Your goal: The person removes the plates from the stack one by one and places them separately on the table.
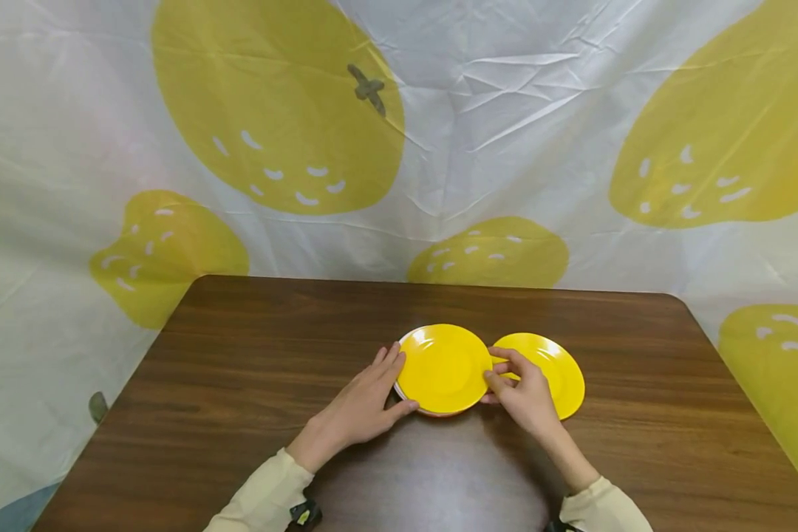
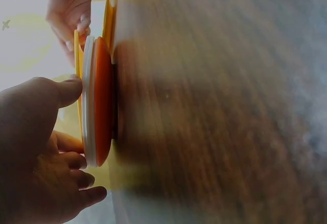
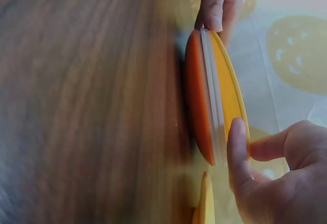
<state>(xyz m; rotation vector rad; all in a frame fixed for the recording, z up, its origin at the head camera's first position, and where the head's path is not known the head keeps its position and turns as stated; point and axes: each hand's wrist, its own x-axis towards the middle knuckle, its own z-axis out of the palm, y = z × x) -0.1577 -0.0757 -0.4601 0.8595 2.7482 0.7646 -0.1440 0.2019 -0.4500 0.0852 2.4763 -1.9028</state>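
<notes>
A round yellow plate [image 1: 444,369] tops a short stack. Beneath it, pale white rims [image 2: 89,101] and an orange dish [image 2: 103,101] show edge-on. With thumb and fingers, my right hand [image 1: 522,391] pinches the yellow plate's right rim; in the right wrist view that side is tilted up, with a gap over the white rims [image 3: 212,91]. My left hand [image 1: 362,403] lies against the stack's left side, fingers straight along the rim and thumb spread toward the front, its tip on the top plate's edge. Another yellow plate [image 1: 565,373] lies just right, partly behind my right hand.
The stack and the second plate are on a brown wood-grain table [image 1: 259,355] with rounded far corners. A white cloth printed with yellow fruit [image 1: 273,111] hangs behind it and along its sides.
</notes>
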